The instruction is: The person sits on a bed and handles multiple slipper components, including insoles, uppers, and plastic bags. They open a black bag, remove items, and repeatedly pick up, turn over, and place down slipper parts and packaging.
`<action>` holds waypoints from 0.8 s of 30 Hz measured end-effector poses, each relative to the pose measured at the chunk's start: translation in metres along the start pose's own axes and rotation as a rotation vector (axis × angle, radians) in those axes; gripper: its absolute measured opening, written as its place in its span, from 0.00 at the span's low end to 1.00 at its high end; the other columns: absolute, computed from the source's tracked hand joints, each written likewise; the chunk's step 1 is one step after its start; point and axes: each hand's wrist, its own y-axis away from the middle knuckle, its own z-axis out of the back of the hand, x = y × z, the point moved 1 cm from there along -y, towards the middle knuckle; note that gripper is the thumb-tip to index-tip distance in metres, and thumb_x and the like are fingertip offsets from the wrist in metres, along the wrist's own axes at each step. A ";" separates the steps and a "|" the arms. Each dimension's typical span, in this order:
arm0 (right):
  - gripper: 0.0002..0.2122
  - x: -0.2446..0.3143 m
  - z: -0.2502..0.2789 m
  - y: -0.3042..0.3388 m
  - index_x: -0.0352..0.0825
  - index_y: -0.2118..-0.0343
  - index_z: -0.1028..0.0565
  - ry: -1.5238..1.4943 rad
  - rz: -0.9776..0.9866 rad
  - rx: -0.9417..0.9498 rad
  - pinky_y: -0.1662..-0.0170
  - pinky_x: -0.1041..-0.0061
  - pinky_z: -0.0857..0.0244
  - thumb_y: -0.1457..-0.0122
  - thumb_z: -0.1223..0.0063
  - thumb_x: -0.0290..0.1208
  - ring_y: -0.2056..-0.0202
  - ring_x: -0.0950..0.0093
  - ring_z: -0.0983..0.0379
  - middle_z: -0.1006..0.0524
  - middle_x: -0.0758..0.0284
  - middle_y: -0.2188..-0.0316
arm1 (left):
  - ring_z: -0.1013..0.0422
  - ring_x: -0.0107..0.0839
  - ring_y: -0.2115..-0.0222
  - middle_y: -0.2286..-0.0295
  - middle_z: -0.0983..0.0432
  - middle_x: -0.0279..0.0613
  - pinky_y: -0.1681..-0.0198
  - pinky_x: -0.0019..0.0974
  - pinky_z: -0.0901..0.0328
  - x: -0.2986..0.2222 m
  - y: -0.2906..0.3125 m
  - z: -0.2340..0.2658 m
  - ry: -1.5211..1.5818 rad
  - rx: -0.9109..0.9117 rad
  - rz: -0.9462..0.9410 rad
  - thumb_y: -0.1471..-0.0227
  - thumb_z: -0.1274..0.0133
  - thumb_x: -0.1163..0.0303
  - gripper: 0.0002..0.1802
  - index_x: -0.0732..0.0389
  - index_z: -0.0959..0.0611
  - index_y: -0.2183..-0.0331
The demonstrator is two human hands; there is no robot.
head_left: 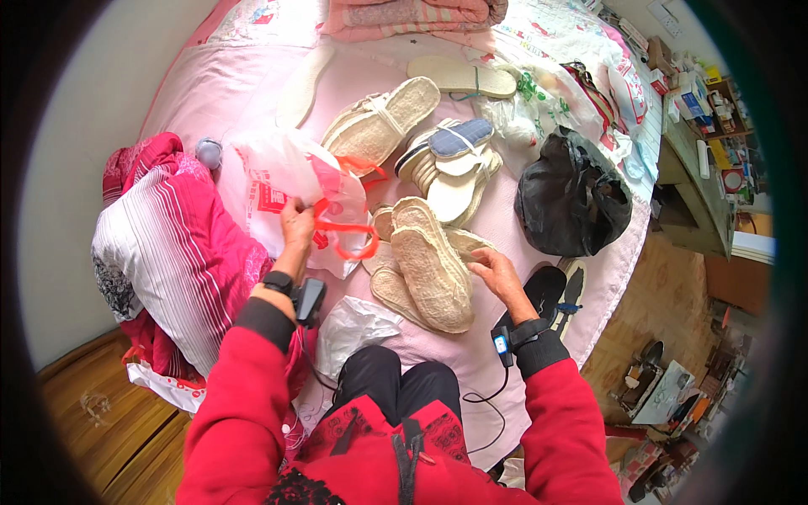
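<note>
At the left, my left hand point(296, 223) is closed on the edge of a white plastic bag point(282, 172) with red print. The bag's red handle point(349, 227) loops out beside my fingers. In front of me lies a pile of thick beige insoles point(431, 265), crossed over one another. My right hand point(498, 276) is at the right side of this pile, fingers apart and bent a little, holding nothing; whether the fingertips touch the soles I cannot tell. Farther off are a tied bundle of beige soles point(383, 118) and a tied bundle with a dark blue insole point(461, 139) on top.
Two pale insoles point(305, 88) point(463, 77) lie toward the back of the pink bed sheet point(210, 84). A black plastic bag point(572, 198) stands at the right, near dark insoles point(545, 290). Pink and white striped cloth point(168, 244) is heaped left. Crumpled white plastic point(358, 328) lies by my knees.
</note>
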 end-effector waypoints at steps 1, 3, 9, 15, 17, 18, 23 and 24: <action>0.15 -0.001 0.002 -0.004 0.30 0.64 0.29 -0.031 0.018 -0.048 0.66 0.74 0.36 0.55 0.48 0.31 0.71 0.69 0.28 0.25 0.59 0.74 | 0.42 0.22 0.80 0.83 0.38 0.31 0.76 0.27 0.44 -0.003 -0.005 0.012 0.006 -0.001 -0.062 0.62 0.52 0.78 0.02 0.63 0.29 0.81; 0.13 -0.005 0.007 -0.017 0.28 0.65 0.29 -0.056 0.004 -0.098 0.67 0.76 0.36 0.53 0.50 0.29 0.72 0.73 0.29 0.26 0.60 0.75 | 0.39 0.23 0.78 0.82 0.36 0.29 0.74 0.26 0.41 -0.013 -0.011 0.032 0.066 -0.035 -0.122 0.61 0.53 0.79 0.03 0.63 0.27 0.76; 0.12 0.009 0.027 -0.053 0.28 0.64 0.29 -0.015 0.031 -0.237 0.72 0.82 0.37 0.51 0.52 0.29 0.76 0.80 0.30 0.26 0.65 0.78 | 0.38 0.39 0.58 0.63 0.32 0.46 0.52 0.35 0.47 -0.078 0.016 0.045 -0.160 -0.251 -0.554 0.60 0.52 0.77 0.16 0.66 0.28 0.63; 0.12 0.060 0.037 -0.103 0.33 0.64 0.29 0.266 0.240 -0.426 0.68 0.72 0.37 0.53 0.52 0.29 0.73 0.67 0.29 0.27 0.60 0.76 | 0.38 0.38 0.57 0.61 0.33 0.44 0.52 0.36 0.47 -0.114 0.079 -0.034 -0.114 0.208 -0.799 0.61 0.52 0.76 0.16 0.61 0.27 0.64; 0.12 0.071 0.035 -0.116 0.36 0.63 0.30 0.363 0.256 -0.440 0.66 0.69 0.38 0.53 0.51 0.29 0.69 0.64 0.31 0.29 0.59 0.72 | 0.38 0.38 0.58 0.61 0.33 0.44 0.53 0.36 0.46 -0.110 0.089 -0.057 0.048 0.396 -0.698 0.61 0.53 0.76 0.16 0.61 0.26 0.64; 0.12 0.075 0.034 -0.124 0.36 0.63 0.30 0.399 0.263 -0.447 0.64 0.67 0.39 0.54 0.51 0.29 0.66 0.62 0.32 0.30 0.59 0.70 | 0.37 0.33 0.58 0.61 0.33 0.42 0.54 0.33 0.44 -0.105 0.092 -0.067 0.108 0.450 -0.584 0.60 0.53 0.77 0.16 0.62 0.27 0.63; 0.08 0.078 0.025 -0.142 0.39 0.66 0.32 0.715 0.298 -0.400 0.64 0.62 0.40 0.51 0.59 0.27 0.64 0.59 0.35 0.33 0.59 0.70 | 0.37 0.27 0.60 0.62 0.32 0.38 0.57 0.29 0.42 -0.078 0.099 -0.096 0.233 0.578 -0.342 0.59 0.51 0.74 0.19 0.61 0.28 0.60; 0.06 0.078 0.023 -0.144 0.38 0.70 0.32 0.717 0.367 -0.465 0.67 0.61 0.39 0.50 0.62 0.27 0.67 0.59 0.34 0.34 0.59 0.72 | 0.37 0.33 0.58 0.61 0.32 0.42 0.54 0.32 0.43 -0.075 0.101 -0.100 0.184 0.575 -0.440 0.59 0.50 0.72 0.20 0.62 0.29 0.59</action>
